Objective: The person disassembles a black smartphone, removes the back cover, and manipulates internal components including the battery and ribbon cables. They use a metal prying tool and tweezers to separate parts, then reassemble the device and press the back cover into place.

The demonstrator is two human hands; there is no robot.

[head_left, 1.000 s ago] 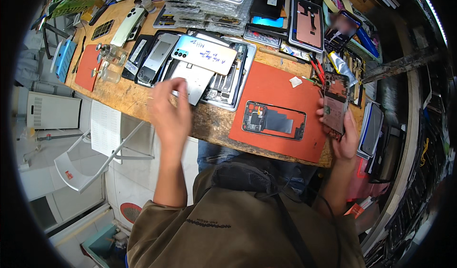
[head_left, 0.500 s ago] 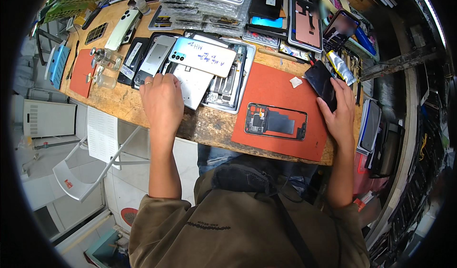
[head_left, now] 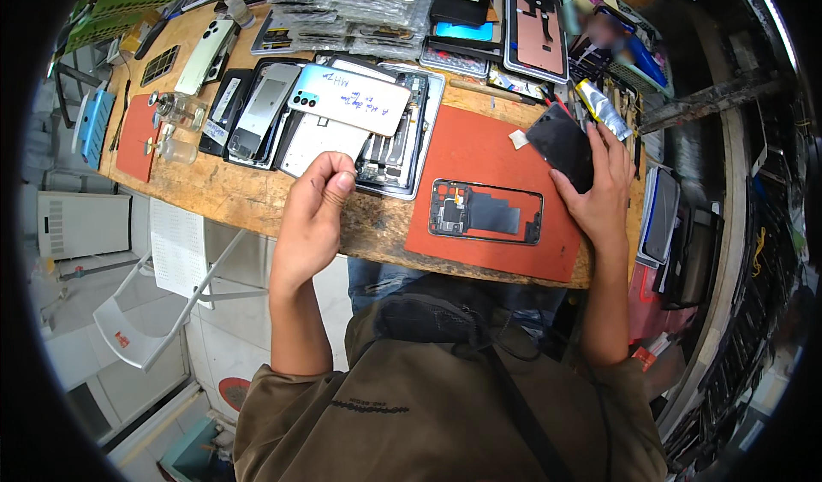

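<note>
My left hand (head_left: 312,221) is raised in front of the phone parts, thumb and bent index finger pressed together; whatever lies between them is hidden or too small to name. My right hand (head_left: 599,191) grips the right edge of a dark, glossy phone panel (head_left: 562,144), which is tilted over the far right of a red mat (head_left: 479,152). On that mat, between my hands, lies an opened phone frame (head_left: 488,211) with a dark rectangle inside. A small white scrap (head_left: 518,139) sits by the panel's left corner.
Left of the mat, a blue-white phone back with handwriting (head_left: 349,101) rests on opened device housings. Glass bottles (head_left: 179,151) stand farther left. Stacked bagged parts (head_left: 342,32) fill the back, and a silver tube (head_left: 602,110) lies beyond my right hand. A white folding chair (head_left: 137,332) stands below left.
My left hand has moved right from the grey phone parts and turned, its thumb and index finger now pinched. My right hand keeps the dark panel, which now shows more of its face.
</note>
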